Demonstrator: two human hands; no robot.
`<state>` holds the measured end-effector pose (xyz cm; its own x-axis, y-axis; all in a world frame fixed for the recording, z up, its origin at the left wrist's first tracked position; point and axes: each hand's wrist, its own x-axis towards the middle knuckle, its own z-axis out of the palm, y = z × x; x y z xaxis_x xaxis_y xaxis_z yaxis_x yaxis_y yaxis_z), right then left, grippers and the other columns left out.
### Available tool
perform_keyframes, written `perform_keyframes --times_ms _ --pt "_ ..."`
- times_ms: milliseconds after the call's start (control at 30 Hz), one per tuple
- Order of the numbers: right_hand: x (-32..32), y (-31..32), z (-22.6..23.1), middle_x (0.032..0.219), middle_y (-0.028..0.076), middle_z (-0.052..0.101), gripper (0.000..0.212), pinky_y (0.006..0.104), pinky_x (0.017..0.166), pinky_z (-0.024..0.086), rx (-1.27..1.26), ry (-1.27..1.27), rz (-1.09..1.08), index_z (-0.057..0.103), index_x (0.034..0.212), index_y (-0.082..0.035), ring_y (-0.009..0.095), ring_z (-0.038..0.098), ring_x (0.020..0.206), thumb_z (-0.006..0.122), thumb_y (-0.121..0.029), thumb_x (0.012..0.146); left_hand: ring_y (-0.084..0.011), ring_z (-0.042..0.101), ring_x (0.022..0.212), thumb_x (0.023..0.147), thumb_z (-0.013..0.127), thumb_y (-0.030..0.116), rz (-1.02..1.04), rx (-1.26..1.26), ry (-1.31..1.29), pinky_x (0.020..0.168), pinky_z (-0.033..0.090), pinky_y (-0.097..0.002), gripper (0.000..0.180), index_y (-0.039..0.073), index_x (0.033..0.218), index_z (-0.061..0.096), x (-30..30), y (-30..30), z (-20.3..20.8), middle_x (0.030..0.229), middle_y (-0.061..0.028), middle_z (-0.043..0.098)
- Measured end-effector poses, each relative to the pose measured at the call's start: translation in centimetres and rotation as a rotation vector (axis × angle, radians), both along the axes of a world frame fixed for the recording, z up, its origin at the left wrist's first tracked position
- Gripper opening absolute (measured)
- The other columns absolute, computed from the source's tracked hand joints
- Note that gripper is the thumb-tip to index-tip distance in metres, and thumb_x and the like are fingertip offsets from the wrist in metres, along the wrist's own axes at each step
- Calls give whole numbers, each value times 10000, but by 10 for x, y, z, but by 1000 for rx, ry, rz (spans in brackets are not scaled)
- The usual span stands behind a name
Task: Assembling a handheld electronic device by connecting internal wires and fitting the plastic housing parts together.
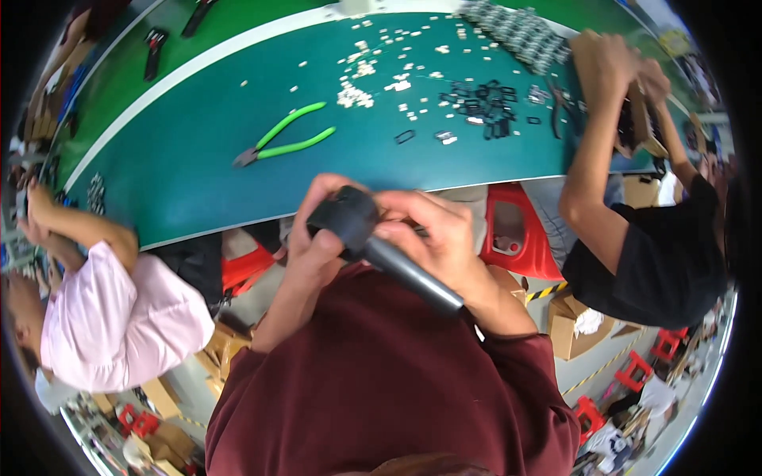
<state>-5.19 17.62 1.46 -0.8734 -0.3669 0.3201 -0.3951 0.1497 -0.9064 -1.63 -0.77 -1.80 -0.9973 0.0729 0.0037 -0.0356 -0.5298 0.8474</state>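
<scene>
Just in front of my chest, by the near table edge, I hold a black device with a thick round head (pixel 344 218) and a long straight handle (pixel 413 275) slanting down to the right. My left hand (pixel 311 238) is closed round the head, thumb below and fingers over the top. The fingers of my right hand (pixel 435 234) are bent together against the head's right side, where it meets the handle. Whether they pinch some small part there is hidden. Green-handled cutting pliers (pixel 286 135) lie on the table beyond my left hand, with their handles spread.
Small white pieces (pixel 355 95) and black rectangular frames (pixel 488 103) are scattered over the green table (pixel 198 151). A stack of grey parts (pixel 520 36) lies at the back right. A co-worker in black (pixel 651 254) handles a cardboard box; another in pink (pixel 119 317) sits left.
</scene>
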Motion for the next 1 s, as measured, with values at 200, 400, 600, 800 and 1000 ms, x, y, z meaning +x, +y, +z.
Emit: perform_keyframes --times_ms 200,400,600,800,1000 --pt "-12 4 -19 733 49 708 311 268 577 545 -85 -214 105 597 1070 -12 116 725 696 822 -9 855 -254 652 1008 866 769 588 -18 50 13 708 592 -326 741 39 1240 441 3 2 4 1265 -258 586" --pt "-12 -8 -54 717 37 646 393 211 526 442 -501 -524 93 476 964 -46 50 605 624 853 -49 852 -261 652 985 909 727 580 -3 69 70 842 554 -391 718 37 1262 417 2 6 -1 1169 -245 644" --pt "-23 9 -35 674 31 644 347 281 533 489 72 70 -208 605 831 -35 90 617 576 915 -183 785 -278 587 1011 986 573 621 107 132 -71 923 457 -432 607 128 1315 442 3 6 -9 1086 -181 627" --pt "-72 108 -15 812 143 699 67 399 621 534 461 411 -677 724 918 -33 313 678 701 754 -81 882 -294 595 942 1013 513 626 57 117 -26 873 468 -428 578 133 1307 447 -1 -2 -9 1057 -196 626" --pt "-98 144 -30 883 156 681 221 392 696 527 677 302 -604 732 1093 -27 320 670 752 742 -73 877 -331 631 928 991 543 640 65 355 -193 865 515 -451 613 102 1278 483 3 3 -10 1030 -220 635"
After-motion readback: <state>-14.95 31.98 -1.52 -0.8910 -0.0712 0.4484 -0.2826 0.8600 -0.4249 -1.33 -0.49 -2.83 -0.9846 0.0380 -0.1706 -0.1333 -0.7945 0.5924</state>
